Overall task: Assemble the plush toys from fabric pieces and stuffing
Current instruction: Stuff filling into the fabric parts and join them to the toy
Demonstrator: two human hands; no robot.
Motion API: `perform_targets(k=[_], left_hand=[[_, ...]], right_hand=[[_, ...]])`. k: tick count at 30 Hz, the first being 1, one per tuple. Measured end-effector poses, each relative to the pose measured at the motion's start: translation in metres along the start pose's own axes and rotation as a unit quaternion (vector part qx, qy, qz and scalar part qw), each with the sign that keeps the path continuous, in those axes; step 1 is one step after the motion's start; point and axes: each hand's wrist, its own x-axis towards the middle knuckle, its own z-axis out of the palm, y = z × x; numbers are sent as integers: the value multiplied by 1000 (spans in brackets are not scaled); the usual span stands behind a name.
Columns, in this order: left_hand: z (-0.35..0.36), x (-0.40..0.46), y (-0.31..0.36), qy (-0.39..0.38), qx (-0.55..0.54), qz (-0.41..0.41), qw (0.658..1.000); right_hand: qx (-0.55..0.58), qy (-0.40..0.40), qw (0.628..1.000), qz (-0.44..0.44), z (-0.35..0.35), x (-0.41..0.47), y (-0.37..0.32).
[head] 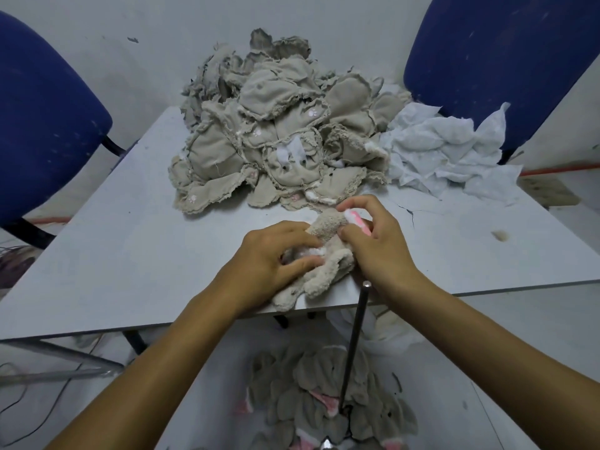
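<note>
head view, toy: one fuzzy beige plush skin (pixel 324 254) lies on the near edge of the table (pixel 130 254), right in front of the person, and it looks turned right side out already.
head view, left hand: the left hand (pixel 276 254) lies on top of the skin's middle, fingers curled and pinching the fabric next to a bit of white at the opening.
head view, right hand: the right hand (pixel 373 235) is gripping the far end of the skin, thumb and fingers pinched around a pink and white bit (pixel 355 219), maybe an ear lining, hard to say.
head view, key relation: the skin's long axis runs from near-left, hanging a little over the table edge, to far-right. Left hand has the middle, right hand has the far tip, so both are already on it and neither needs to reach.
head view, supplies: big pile of inside-out beige skins (pixel 276 138) sits just beyond the hands, white stuffing material (pixel 448 151) to its right, nearer the right hand.
head view, below: a metal rod (pixel 354 345) stands up in front of the table edge, with done-looking grey toys (pixel 324 394) on the floor.
my guess: still shaping this one, stuffing isn't started yet.
</note>
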Motion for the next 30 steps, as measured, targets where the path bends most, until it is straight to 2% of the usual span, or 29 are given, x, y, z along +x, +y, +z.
perform_targets(k=[3,7,10,16,20,23,27,30], left_hand=[[-6,1,2,-51,53,-4,997],[-8,2,8,-83,61,-16,995],[-8,3,12,-72,83,-30,994],[7,2,21,2,166,-75,983],[17,6,17,-55,181,-115,975],[15,11,18,-41,123,-117,985],[10,14,22,78,21,-103,991],[15,14,23,79,-5,-133,988]], right_hand=[[13,11,1000,-16,1,-3,-1],[7,3,999,-33,1,-4,-2],[15,-16,999,-50,3,-7,-2],[-10,-58,997,-49,1,-9,-3],[-22,-85,996,-27,-5,-6,-4],[-55,-95,994,-23,-5,-8,-6],[-48,-93,994,-15,-9,-8,-6],[-40,-90,995,-15,-12,-10,-8]])
